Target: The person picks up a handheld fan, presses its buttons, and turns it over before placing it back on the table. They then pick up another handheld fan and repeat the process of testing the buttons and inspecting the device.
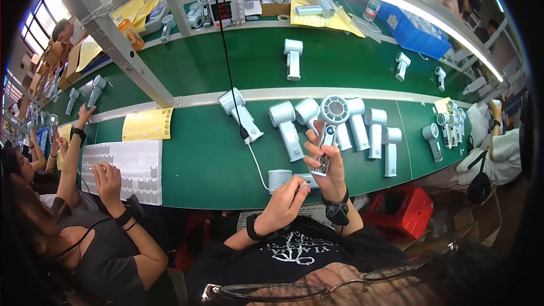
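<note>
My right hand (327, 161) is wrapped round the handle of a pale blue-grey handheld fan (334, 109). Its round grille stands upward, and a small lit spot shows on the handle. My left hand (286, 199) is closed in a pinch beside the handle's lower end, apart from it. A white cable (259, 165) runs into that pinch from a black connector (244, 134) on a hanging black cord; its tip is mostly hidden by my fingers. Another fan (280, 179) lies just beyond my left hand, partly covered by it.
Several similar fans (286, 130) lie on the green bench (215, 164) beyond my hands. A raised green conveyor (255, 45) carries more fans. At the left lies a white printed sheet (150, 164) near a co-worker's hand (107, 184). A red stool (402, 212) stands below the bench edge.
</note>
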Demonstrator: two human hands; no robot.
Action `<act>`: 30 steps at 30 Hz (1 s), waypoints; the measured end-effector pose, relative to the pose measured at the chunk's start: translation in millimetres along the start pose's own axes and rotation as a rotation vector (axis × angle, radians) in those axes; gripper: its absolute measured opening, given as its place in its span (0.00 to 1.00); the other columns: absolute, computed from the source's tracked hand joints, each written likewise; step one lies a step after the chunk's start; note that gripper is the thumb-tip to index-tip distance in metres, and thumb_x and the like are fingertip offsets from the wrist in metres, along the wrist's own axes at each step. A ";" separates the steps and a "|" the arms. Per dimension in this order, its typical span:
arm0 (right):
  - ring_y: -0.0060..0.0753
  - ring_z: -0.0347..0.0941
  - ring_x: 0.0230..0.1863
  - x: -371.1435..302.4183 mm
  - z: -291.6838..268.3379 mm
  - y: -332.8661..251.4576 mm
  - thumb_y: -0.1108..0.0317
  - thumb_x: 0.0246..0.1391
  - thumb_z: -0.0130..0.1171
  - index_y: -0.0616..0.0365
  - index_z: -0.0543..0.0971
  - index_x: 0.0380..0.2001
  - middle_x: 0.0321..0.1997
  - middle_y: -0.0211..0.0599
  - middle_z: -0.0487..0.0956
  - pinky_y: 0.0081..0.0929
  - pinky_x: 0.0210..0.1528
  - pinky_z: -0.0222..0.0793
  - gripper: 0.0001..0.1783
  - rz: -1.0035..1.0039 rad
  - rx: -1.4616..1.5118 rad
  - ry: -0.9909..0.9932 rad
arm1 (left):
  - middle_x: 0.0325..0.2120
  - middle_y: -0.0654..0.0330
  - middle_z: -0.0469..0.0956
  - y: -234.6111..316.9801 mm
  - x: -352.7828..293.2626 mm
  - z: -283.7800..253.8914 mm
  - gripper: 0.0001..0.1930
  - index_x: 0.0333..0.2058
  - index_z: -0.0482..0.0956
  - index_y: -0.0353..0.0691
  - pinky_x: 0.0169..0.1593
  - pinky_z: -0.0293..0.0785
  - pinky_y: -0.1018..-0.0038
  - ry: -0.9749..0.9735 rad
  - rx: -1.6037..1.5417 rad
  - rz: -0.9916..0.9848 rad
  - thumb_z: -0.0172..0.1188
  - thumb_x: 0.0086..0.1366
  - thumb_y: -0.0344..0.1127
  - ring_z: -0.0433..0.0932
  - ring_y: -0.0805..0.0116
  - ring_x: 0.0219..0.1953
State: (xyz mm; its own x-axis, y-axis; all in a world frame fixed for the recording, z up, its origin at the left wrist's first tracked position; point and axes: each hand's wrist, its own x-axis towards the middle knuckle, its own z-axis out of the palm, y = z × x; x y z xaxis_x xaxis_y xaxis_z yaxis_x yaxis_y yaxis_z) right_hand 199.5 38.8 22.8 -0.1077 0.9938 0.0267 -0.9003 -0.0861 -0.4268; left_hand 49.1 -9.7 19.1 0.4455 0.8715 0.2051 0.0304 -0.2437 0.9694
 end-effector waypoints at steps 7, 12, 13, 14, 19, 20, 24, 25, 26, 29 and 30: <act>0.17 0.58 0.27 -3.8 10.0 20.7 0.73 0.50 0.55 0.59 0.64 0.56 0.40 0.33 0.64 0.11 0.24 0.62 0.28 0.016 0.211 0.074 | 0.20 0.60 0.72 5.8 5.0 4.1 0.08 0.33 0.72 0.31 0.27 0.66 0.75 0.032 -0.190 -0.110 0.48 0.68 0.29 0.71 0.71 0.21; 0.17 0.58 0.27 -2.8 9.0 30.5 0.72 0.50 0.55 0.57 0.64 0.56 0.39 0.33 0.64 0.11 0.25 0.63 0.28 -0.021 0.284 0.108 | 0.16 0.65 0.70 4.2 4.7 7.1 0.09 0.29 0.73 0.31 0.22 0.62 0.81 0.120 -0.309 -0.184 0.49 0.68 0.30 0.67 0.80 0.17; 0.18 0.59 0.27 -1.8 6.4 30.7 0.72 0.51 0.55 0.56 0.63 0.57 0.39 0.33 0.64 0.13 0.24 0.63 0.28 -0.063 0.235 0.070 | 0.15 0.66 0.69 3.9 4.4 7.5 0.10 0.28 0.73 0.31 0.21 0.61 0.82 0.140 -0.337 -0.193 0.49 0.68 0.29 0.66 0.81 0.16; 0.19 0.60 0.27 -0.3 5.8 30.5 0.72 0.51 0.56 0.54 0.62 0.57 0.38 0.33 0.64 0.14 0.24 0.64 0.29 -0.106 0.185 0.033 | 0.15 0.66 0.69 4.1 4.2 6.9 0.10 0.28 0.73 0.31 0.21 0.61 0.82 0.140 -0.337 -0.195 0.49 0.68 0.29 0.66 0.81 0.16; 0.20 0.63 0.25 0.6 10.6 24.7 0.71 0.50 0.58 0.51 0.58 0.56 0.35 0.35 0.64 0.17 0.22 0.66 0.31 -0.271 -0.233 -0.032 | 0.14 0.66 0.68 2.3 3.6 3.1 0.10 0.28 0.73 0.31 0.19 0.60 0.82 0.132 -0.389 -0.257 0.49 0.68 0.29 0.66 0.81 0.15; 0.20 0.63 0.25 0.4 9.7 25.7 0.71 0.50 0.58 0.51 0.58 0.56 0.35 0.35 0.64 0.17 0.22 0.66 0.31 -0.273 -0.234 -0.029 | 0.13 0.66 0.68 0.6 3.3 2.7 0.10 0.28 0.73 0.31 0.19 0.60 0.83 0.133 -0.401 -0.252 0.49 0.68 0.29 0.65 0.81 0.14; 0.20 0.63 0.23 1.1 3.2 30.8 0.72 0.48 0.60 0.50 0.57 0.55 0.34 0.35 0.64 0.17 0.19 0.65 0.32 -0.242 -0.182 -0.066 | 0.15 0.64 0.70 -1.1 -1.8 -0.2 0.10 0.27 0.72 0.30 0.21 0.63 0.81 0.121 -0.372 -0.273 0.49 0.68 0.29 0.68 0.79 0.16; 0.21 0.64 0.24 0.3 0.7 30.2 0.71 0.48 0.60 0.50 0.57 0.55 0.34 0.35 0.65 0.20 0.22 0.67 0.32 -0.211 -0.163 -0.097 | 0.16 0.64 0.71 -0.9 -2.4 -0.8 0.10 0.27 0.72 0.30 0.22 0.65 0.80 0.116 -0.350 -0.286 0.50 0.68 0.29 0.70 0.78 0.17; 0.22 0.64 0.25 -0.6 -1.5 29.5 0.70 0.48 0.60 0.49 0.58 0.55 0.34 0.36 0.65 0.22 0.24 0.69 0.32 -0.178 -0.143 -0.128 | 0.16 0.64 0.71 -0.8 -2.1 -1.0 0.10 0.27 0.72 0.30 0.22 0.65 0.80 0.115 -0.350 -0.286 0.50 0.68 0.29 0.70 0.78 0.17; 0.24 0.66 0.28 1.0 -4.9 31.2 0.68 0.48 0.61 0.47 0.59 0.54 0.35 0.36 0.66 0.28 0.31 0.71 0.32 -0.163 -0.145 -0.177 | 0.22 0.58 0.76 -2.7 -1.2 -1.7 0.08 0.30 0.73 0.29 0.29 0.71 0.77 0.084 -0.246 -0.158 0.53 0.65 0.29 0.76 0.72 0.24; 0.25 0.66 0.31 2.4 -5.6 32.2 0.67 0.48 0.62 0.46 0.60 0.55 0.35 0.36 0.66 0.31 0.36 0.72 0.32 -0.178 -0.167 -0.197 | 0.22 0.58 0.76 -2.6 -1.4 -2.6 0.08 0.30 0.73 0.29 0.29 0.71 0.77 0.082 -0.245 -0.160 0.53 0.65 0.29 0.76 0.72 0.24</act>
State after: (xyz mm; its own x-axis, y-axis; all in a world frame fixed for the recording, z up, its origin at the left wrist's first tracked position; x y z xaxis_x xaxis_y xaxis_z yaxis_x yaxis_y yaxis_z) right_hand 172.7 38.9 4.1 -0.0487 0.9581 0.2822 -0.8323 0.1172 -0.5418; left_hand 46.1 -9.1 16.7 0.3785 0.9243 0.0480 -0.1272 0.0006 0.9919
